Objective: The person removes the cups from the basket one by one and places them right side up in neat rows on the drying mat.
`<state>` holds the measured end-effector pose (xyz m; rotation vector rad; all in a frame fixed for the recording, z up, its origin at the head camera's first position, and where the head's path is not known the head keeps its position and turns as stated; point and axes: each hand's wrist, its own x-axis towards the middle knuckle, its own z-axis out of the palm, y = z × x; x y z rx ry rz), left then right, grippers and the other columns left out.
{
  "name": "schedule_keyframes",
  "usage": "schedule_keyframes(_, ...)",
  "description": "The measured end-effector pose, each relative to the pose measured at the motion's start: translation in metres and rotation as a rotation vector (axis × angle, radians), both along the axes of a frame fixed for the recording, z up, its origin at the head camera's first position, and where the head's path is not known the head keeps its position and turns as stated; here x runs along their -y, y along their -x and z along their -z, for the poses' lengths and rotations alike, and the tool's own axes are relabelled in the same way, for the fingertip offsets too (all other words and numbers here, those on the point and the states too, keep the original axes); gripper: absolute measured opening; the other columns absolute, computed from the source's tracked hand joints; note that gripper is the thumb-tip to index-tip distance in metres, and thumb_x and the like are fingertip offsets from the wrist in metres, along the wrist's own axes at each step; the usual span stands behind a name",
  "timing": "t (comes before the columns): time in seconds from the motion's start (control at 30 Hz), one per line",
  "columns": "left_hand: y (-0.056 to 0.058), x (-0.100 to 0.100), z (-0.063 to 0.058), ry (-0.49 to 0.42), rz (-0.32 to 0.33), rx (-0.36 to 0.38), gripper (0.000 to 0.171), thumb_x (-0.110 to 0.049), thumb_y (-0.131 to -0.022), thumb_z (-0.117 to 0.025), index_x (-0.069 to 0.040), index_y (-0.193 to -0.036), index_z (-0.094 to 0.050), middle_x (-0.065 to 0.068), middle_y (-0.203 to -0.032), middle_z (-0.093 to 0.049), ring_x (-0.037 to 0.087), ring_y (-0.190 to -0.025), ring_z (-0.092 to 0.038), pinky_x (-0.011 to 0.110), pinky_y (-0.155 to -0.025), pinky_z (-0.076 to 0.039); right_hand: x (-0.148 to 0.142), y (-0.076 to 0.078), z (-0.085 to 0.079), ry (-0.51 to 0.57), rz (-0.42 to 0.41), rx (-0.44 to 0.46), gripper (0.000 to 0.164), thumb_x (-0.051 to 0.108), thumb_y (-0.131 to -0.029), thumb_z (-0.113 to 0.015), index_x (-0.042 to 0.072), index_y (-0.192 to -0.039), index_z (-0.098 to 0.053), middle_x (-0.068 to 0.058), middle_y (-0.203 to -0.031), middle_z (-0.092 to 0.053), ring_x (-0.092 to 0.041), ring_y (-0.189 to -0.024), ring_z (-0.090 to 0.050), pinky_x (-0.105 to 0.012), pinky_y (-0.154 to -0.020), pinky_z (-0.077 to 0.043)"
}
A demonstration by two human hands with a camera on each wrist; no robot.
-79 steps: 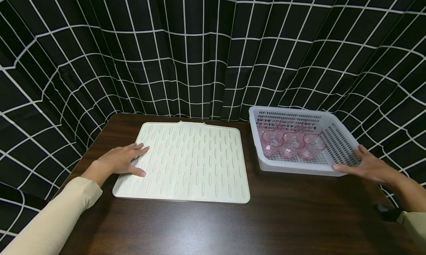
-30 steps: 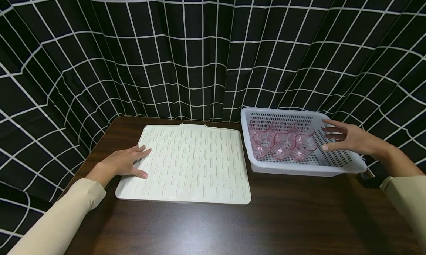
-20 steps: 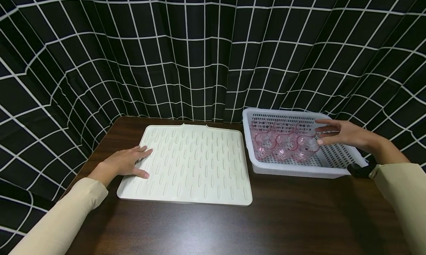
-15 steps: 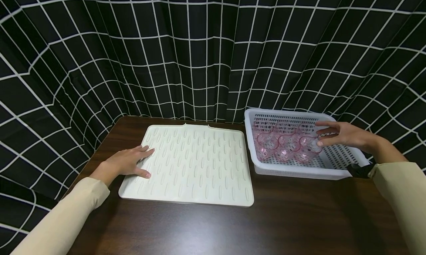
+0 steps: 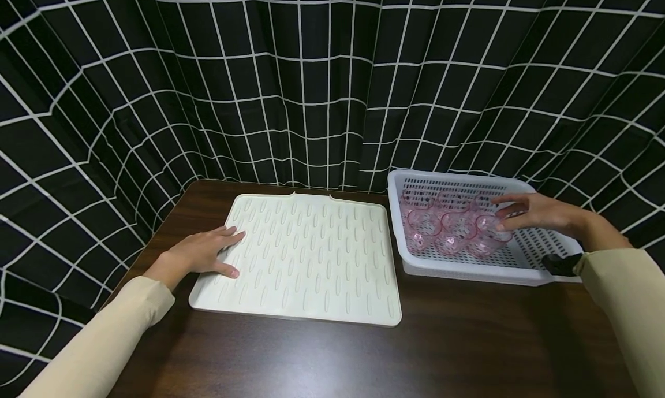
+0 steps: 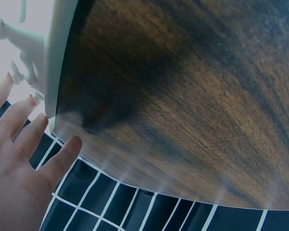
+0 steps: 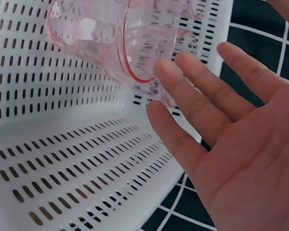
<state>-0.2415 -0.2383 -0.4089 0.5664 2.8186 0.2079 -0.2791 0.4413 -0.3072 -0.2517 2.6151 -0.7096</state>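
Right hand (image 5: 540, 214): shifted to cup (image 5: 486, 237); fingers extended, ungrasping.
Left hand (image 5: 198, 253): spread on mat (image 5: 312, 259).
Cup: likely approach step; pinch required next.

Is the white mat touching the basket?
Apart: the head view shows a narrow strip of dark table between the white mat and the basket.

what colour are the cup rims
The cup rims are pinkish red, clearest in the right wrist view.

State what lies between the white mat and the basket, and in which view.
A narrow strip of bare brown tabletop separates the mat from the basket, in the head view.
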Motion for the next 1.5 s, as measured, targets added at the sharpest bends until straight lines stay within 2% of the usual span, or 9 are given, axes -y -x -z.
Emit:
schedule_keyframes(0.2,0.000,-0.004,-0.002,-0.001,-0.004,-0.003,0.107,-0.068,-0.070,-0.075,-0.012,-0.154,-0.039,0.025,-0.156,-0.034,0.048,-0.142,-0.030,0.069,-0.104,-0.032,-0.003,-0.003,0.002,-0.024,0.046,-0.095,0.078,0.039,-0.092,-0.069,-0.002,-0.149,-0.034,-0.037,-0.138,-0.045,-0.053,-0.123,-0.046,-0.071,-0.092,-0.040)
schedule_keyframes(0.3,0.001,-0.004,-0.004,0.000,-0.011,-0.003,0.107,-0.067,-0.070,-0.076,-0.012,-0.154,-0.039,0.025,-0.156,-0.033,0.048,-0.142,-0.030,0.069,-0.104,-0.032,-0.005,-0.003,0.001,-0.033,0.073,-0.112,0.079,0.041,-0.092,-0.069,-0.003,-0.149,-0.034,-0.038,-0.137,-0.045,-0.054,-0.123,-0.045,-0.071,-0.093,-0.040)
schedule_keyframes(0.67,0.000,-0.003,-0.006,-0.008,-0.017,0.003,0.106,-0.066,-0.070,-0.077,-0.012,-0.153,-0.039,0.025,-0.156,-0.033,0.048,-0.143,-0.030,0.069,-0.105,-0.032,-0.006,-0.002,0.007,-0.019,0.037,-0.085,0.076,0.038,-0.094,-0.066,-0.005,-0.148,-0.033,-0.038,-0.137,-0.045,-0.052,-0.121,-0.048,-0.065,-0.092,-0.046)
schedule_keyframes(0.9,-0.001,-0.002,-0.005,-0.009,-0.014,0.005,0.106,-0.066,-0.071,-0.076,-0.011,-0.153,-0.039,0.025,-0.156,-0.033,0.048,-0.143,-0.029,0.069,-0.105,-0.032,-0.005,-0.001,0.009,-0.036,0.001,-0.075,0.079,0.033,-0.091,-0.071,-0.005,-0.148,-0.032,-0.038,-0.137,-0.046,-0.052,-0.119,-0.052,-0.066,-0.090,-0.046)
schedule_keyframes(1.2,-0.001,-0.002,-0.006,0.001,-0.017,0.011,0.106,-0.067,-0.071,-0.076,-0.011,-0.154,-0.039,0.024,-0.157,-0.033,0.048,-0.142,-0.030,0.070,-0.104,-0.031,0.001,0.003,0.013,-0.074,-0.098,-0.022,0.082,0.027,-0.086,-0.078,-0.011,-0.144,-0.035,-0.040,-0.135,-0.046,-0.056,-0.119,-0.051,-0.064,-0.090,-0.048)
schedule_keyframes(1.5,0.000,-0.002,-0.003,0.003,-0.017,0.023,0.107,-0.068,-0.071,-0.075,-0.012,-0.154,-0.038,0.024,-0.157,-0.033,0.048,-0.143,-0.030,0.069,-0.104,-0.032,0.007,0.006,0.015,-0.094,-0.107,0.045,0.085,0.023,-0.081,-0.084,-0.010,-0.143,-0.036,-0.042,-0.137,-0.040,-0.058,-0.120,-0.047,-0.061,-0.090,-0.050)
